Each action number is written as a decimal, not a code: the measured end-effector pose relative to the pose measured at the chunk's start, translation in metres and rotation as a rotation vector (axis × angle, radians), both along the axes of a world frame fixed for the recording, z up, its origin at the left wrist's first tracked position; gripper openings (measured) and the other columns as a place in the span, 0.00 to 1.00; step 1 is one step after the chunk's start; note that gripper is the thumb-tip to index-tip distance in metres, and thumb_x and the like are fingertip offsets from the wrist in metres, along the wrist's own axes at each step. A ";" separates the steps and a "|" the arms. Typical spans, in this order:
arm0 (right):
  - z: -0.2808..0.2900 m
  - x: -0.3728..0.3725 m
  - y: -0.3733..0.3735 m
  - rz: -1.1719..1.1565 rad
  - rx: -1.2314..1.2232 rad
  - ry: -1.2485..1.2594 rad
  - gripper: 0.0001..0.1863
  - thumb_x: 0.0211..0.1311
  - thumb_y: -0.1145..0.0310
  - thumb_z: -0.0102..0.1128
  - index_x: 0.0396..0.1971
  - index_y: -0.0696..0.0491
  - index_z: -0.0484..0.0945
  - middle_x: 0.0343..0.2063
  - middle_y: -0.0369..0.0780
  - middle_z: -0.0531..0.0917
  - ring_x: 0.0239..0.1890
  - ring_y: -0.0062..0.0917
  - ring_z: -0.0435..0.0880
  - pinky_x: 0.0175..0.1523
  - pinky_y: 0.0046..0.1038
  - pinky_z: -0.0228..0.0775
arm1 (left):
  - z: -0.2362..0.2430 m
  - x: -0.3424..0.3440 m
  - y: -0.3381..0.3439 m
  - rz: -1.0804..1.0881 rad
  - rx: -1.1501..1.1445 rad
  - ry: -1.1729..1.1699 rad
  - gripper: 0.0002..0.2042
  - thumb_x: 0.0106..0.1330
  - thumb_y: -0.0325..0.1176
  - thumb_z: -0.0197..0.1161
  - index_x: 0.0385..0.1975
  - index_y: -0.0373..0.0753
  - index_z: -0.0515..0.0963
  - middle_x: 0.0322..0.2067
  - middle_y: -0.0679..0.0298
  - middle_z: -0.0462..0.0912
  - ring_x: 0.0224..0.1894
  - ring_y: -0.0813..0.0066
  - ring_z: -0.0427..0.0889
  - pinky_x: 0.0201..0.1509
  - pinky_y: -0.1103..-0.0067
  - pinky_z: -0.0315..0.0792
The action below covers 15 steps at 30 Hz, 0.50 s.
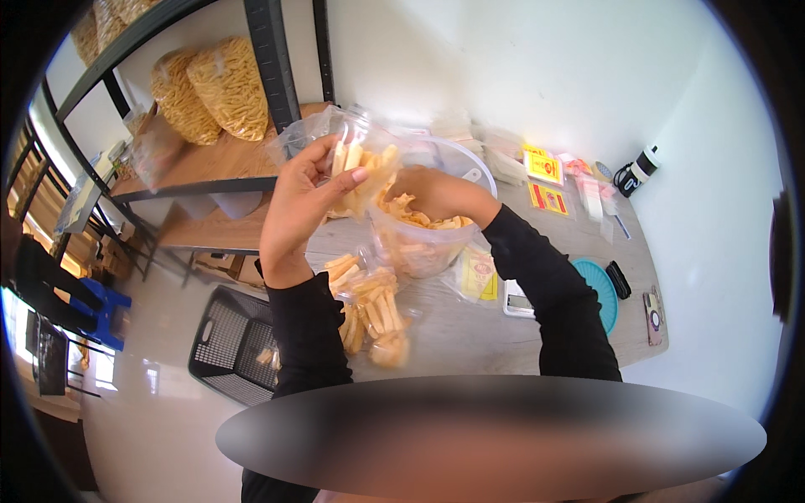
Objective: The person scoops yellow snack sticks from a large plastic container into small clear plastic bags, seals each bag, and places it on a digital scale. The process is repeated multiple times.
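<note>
My left hand [298,201] holds up a clear plastic bag [381,172] with pale yellow snack sticks inside, thumb in front of it. Beside it, my right hand [444,197] dips into a clear plastic tub [419,256] of the same sticks. Its fingers are hidden among the sticks and behind the bag. Several filled bags of sticks [377,306] lie on the grey table [461,344], below the tub and near my left sleeve. A yellow-labelled packet [478,277] and a white scale [518,300] lie to the right of the tub, by my right forearm.
A black basket [231,339] stands on the left. Large bags of sticks [226,88] fill the shelf [197,168] behind. Labels [547,199], a teal lid [599,293], a phone [654,314] and a dark bottle [639,170] are at the right. A person's dark-clothed limbs [50,281] show far left.
</note>
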State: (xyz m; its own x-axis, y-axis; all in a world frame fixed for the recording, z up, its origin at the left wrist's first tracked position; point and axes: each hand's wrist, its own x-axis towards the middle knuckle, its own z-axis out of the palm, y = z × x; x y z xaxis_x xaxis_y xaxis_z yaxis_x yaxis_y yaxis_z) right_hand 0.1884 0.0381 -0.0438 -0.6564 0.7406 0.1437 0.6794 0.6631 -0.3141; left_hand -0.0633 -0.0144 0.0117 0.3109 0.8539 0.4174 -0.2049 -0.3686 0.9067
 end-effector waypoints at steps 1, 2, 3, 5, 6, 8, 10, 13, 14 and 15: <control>-0.003 -0.004 0.001 -0.015 0.004 -0.064 0.15 0.59 0.73 0.66 0.47 0.51 0.85 0.44 0.42 0.84 0.48 0.38 0.82 0.55 0.37 0.74 | -0.001 0.001 -0.001 -0.007 -0.002 -0.020 0.20 0.66 0.26 0.71 0.56 0.29 0.77 0.41 0.66 0.85 0.42 0.86 0.80 0.46 0.85 0.74; -0.005 -0.007 0.001 -0.052 -0.013 -0.151 0.15 0.59 0.73 0.66 0.47 0.51 0.85 0.44 0.42 0.84 0.49 0.38 0.82 0.56 0.37 0.73 | -0.001 0.001 -0.001 -0.014 -0.005 -0.040 0.19 0.66 0.26 0.70 0.55 0.29 0.77 0.41 0.66 0.85 0.42 0.86 0.80 0.46 0.85 0.74; -0.004 -0.008 0.000 -0.026 -0.060 -0.123 0.15 0.58 0.74 0.67 0.46 0.52 0.85 0.44 0.42 0.84 0.49 0.38 0.82 0.55 0.37 0.73 | -0.001 0.001 0.000 -0.022 0.008 -0.028 0.19 0.66 0.27 0.70 0.55 0.29 0.76 0.41 0.66 0.85 0.42 0.86 0.80 0.46 0.85 0.73; 0.001 -0.006 -0.002 -0.007 -0.186 -0.100 0.15 0.57 0.74 0.68 0.45 0.52 0.84 0.44 0.42 0.85 0.51 0.38 0.82 0.55 0.37 0.73 | -0.001 0.001 0.002 -0.037 0.013 -0.006 0.19 0.66 0.27 0.70 0.55 0.29 0.76 0.40 0.67 0.85 0.42 0.87 0.79 0.46 0.86 0.73; 0.005 -0.006 -0.002 -0.019 -0.213 -0.111 0.15 0.56 0.74 0.68 0.45 0.53 0.84 0.45 0.43 0.85 0.51 0.38 0.82 0.54 0.37 0.73 | -0.002 0.000 0.002 -0.043 0.040 -0.005 0.19 0.67 0.27 0.70 0.55 0.29 0.76 0.40 0.67 0.85 0.42 0.87 0.79 0.46 0.86 0.73; 0.013 -0.004 -0.003 0.005 -0.241 -0.097 0.14 0.55 0.75 0.68 0.43 0.54 0.83 0.45 0.43 0.85 0.52 0.37 0.82 0.53 0.37 0.73 | -0.003 0.000 0.002 -0.052 0.051 -0.016 0.19 0.67 0.27 0.70 0.55 0.29 0.76 0.40 0.68 0.85 0.42 0.87 0.79 0.47 0.86 0.73; 0.020 0.000 -0.007 -0.033 -0.270 -0.115 0.13 0.54 0.75 0.68 0.42 0.54 0.83 0.44 0.43 0.85 0.49 0.37 0.83 0.52 0.36 0.73 | -0.003 0.001 0.000 -0.075 0.045 -0.041 0.20 0.66 0.28 0.71 0.55 0.29 0.76 0.40 0.66 0.86 0.42 0.86 0.79 0.47 0.85 0.73; 0.037 0.007 -0.019 -0.109 -0.061 0.068 0.12 0.54 0.75 0.69 0.39 0.55 0.82 0.40 0.42 0.85 0.45 0.34 0.84 0.50 0.34 0.74 | -0.001 -0.001 -0.002 -0.050 0.066 -0.012 0.21 0.65 0.28 0.72 0.55 0.30 0.76 0.39 0.64 0.86 0.42 0.85 0.80 0.46 0.84 0.74; 0.043 0.011 -0.028 -0.164 0.022 0.150 0.11 0.54 0.75 0.69 0.39 0.55 0.81 0.39 0.42 0.85 0.43 0.33 0.84 0.49 0.33 0.74 | -0.001 -0.001 -0.003 -0.038 0.074 0.000 0.21 0.64 0.28 0.73 0.55 0.30 0.76 0.39 0.64 0.87 0.42 0.85 0.80 0.46 0.84 0.74; 0.052 0.016 -0.034 -0.185 0.085 0.270 0.11 0.55 0.75 0.69 0.39 0.55 0.81 0.38 0.41 0.85 0.42 0.31 0.84 0.49 0.31 0.74 | 0.000 -0.002 -0.003 -0.017 0.072 0.027 0.21 0.63 0.29 0.74 0.54 0.31 0.76 0.39 0.63 0.87 0.41 0.84 0.80 0.46 0.83 0.74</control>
